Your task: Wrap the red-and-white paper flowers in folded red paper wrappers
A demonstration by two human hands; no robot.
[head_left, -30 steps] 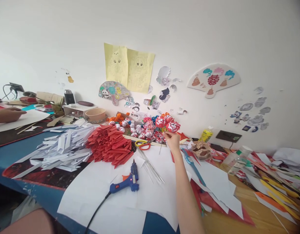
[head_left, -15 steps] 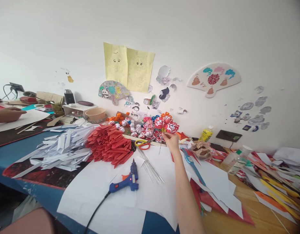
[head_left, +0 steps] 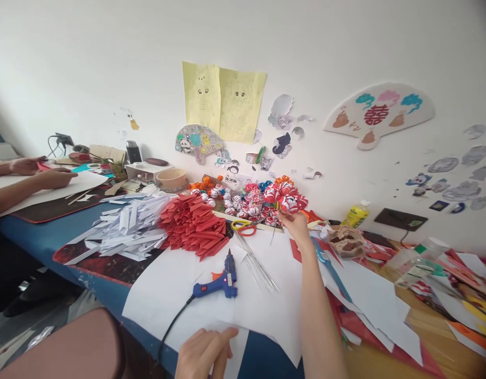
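My right hand point(head_left: 296, 226) pinches the stem of a red and white paper flower point(head_left: 288, 200) above the flower-filled tray. Low in the view, my left hand point(head_left: 207, 351) hovers over the white paper's front edge, its fingers bent and partly hidden. A blue glue gun point(head_left: 222, 283) lies on the white paper point(head_left: 159, 289), with its cord running toward the front. Thin metal wires point(head_left: 258, 263) and yellow and red scissors point(head_left: 244, 227) lie between the glue gun and the flowers.
Folded white strips point(head_left: 128, 223) and red strips point(head_left: 193, 225) are heaped at the left. Farther left, another person's hands point(head_left: 53, 178) work over white paper. Cut sheets point(head_left: 369, 289), a yellow bottle point(head_left: 357, 214) and scraps cover the right side. A brown seat point(head_left: 69, 350) stands at the front left.
My left hand has come into view at the bottom. The view has turned left, showing more of the other person's hands. My right hand still holds the flower stem.
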